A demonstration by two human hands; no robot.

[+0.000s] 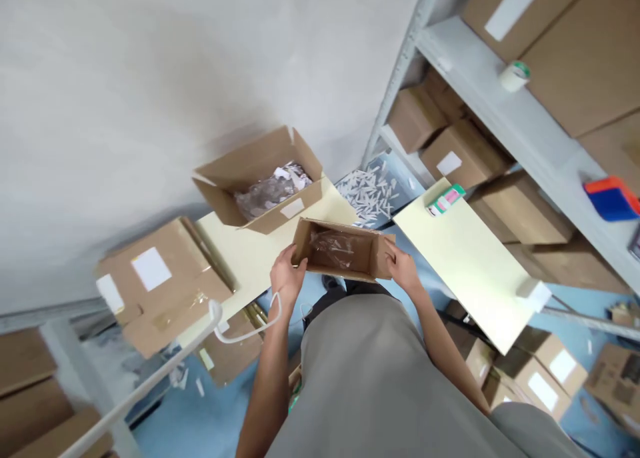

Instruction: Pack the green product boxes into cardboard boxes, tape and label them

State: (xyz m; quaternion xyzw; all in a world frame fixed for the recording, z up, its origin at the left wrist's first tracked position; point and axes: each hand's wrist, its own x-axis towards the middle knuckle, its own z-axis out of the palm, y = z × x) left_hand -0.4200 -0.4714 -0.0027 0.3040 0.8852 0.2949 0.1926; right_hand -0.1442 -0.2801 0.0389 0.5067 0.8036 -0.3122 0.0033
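Between my two hands is a small open cardboard box (363,271), held in front of my waist. Clear plastic wrap (337,245) lies crumpled inside it. My left hand (289,271) is closed on the box's left end, and my right hand (401,266) grips the flap at its right end. Just beyond, on a pale yellow table (225,241), stands a larger open cardboard box (280,223) with plastic bags and white pieces in it. Flattened cardboard boxes (165,278) with white labels lie at the table's left end.
A metal shelf (500,105) with cardboard boxes rises at the right. Before it, a second yellow board (465,251) carries a green-and-pink packet (446,200). White paper strips (367,195) fill a spot behind the tables. A white metal rail (150,388) crosses at lower left.
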